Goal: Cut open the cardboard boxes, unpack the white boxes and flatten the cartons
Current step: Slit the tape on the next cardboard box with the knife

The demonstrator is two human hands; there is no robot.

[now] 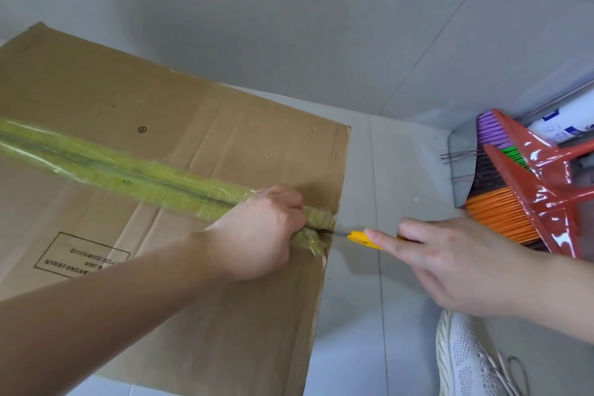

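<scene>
A large brown cardboard box (pixel 199 125) fills the left of the view, its top seam sealed with a strip of yellow-green tape (pixel 128 170). My left hand (pixel 260 231) is curled on the tape near the box's right edge, fingers tucked at the seam. My right hand (pixel 450 260) holds a yellow utility knife (pixel 361 238), forefinger stretched along its body. The blade tip sits in the seam at the box's right edge, just past my left hand's fingers. No white boxes are visible.
Pale tiled floor and wall surround the box. At right stand red brooms with orange, purple and green bristles (pixel 527 190) in a grey dustpan (pixel 459 167), beside a white roll (pixel 565 122). My white shoe (pixel 466 360) is at bottom right.
</scene>
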